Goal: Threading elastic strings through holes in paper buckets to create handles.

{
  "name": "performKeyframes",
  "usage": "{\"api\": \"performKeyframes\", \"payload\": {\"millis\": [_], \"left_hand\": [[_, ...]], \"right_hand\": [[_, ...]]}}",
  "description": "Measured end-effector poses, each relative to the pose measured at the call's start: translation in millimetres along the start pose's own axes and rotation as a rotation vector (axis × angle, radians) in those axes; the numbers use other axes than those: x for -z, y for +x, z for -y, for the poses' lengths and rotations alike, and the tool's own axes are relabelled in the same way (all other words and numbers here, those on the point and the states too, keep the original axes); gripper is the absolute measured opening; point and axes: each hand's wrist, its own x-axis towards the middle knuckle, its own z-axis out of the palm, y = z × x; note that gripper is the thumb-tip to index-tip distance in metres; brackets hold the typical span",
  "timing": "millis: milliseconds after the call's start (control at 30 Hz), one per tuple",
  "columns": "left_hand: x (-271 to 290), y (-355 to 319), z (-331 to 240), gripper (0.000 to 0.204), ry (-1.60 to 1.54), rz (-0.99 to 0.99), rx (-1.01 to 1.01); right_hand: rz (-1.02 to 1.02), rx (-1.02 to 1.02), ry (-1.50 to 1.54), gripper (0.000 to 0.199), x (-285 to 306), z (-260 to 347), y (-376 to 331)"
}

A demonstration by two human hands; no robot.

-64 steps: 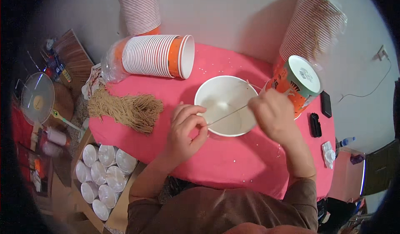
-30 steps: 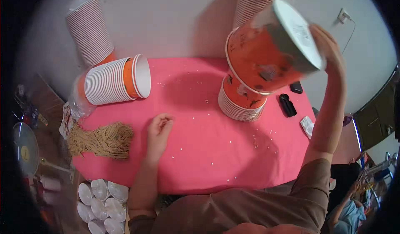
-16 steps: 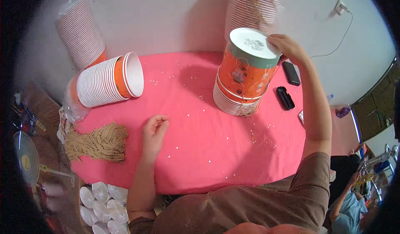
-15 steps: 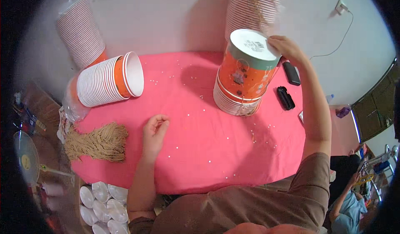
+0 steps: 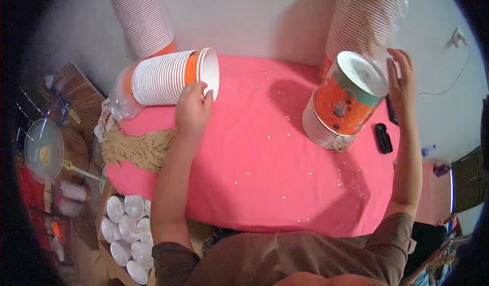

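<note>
My left hand (image 5: 193, 110) is at the lower rim of the end bucket in a sideways stack of nested paper buckets (image 5: 158, 82). Its thumb and curled fingers overlap the white rim, a small gap between them; no firm grip shows. On the right, an orange paper bucket (image 5: 338, 105) with a green band and white base stands upside down, on top of several nested buckets (image 5: 323, 128). Just beside its upturned base, my right hand (image 5: 402, 77) is raised with fingers apart, holding nothing.
Tan cords (image 5: 137, 148) lie bundled at the table's left on the pink cloth (image 5: 265, 184). Tall bucket stacks (image 5: 145, 18) lean by the wall. A black case (image 5: 383, 138) sits at right, small white bits (image 5: 283, 198) are scattered, and a box of clear cups (image 5: 127, 227) is lower left.
My left hand has moved from over the cloth up to the sideways stack's rim. My right hand has come off the upside-down bucket's base. The whole view has shifted.
</note>
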Motion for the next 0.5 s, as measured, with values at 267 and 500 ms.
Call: {"api": "performKeyframes", "payload": {"millis": [267,500], "left_hand": [[-19,26,30,0.022,0.381,0.064,0.111],[-20,-7,23,0.021,0.354,0.072,0.148]], "right_hand": [[0.292,0.565,0.157,0.028,-55,130,-37],[0.707,0.067,0.764,0.031,-185,200,-70]]}}
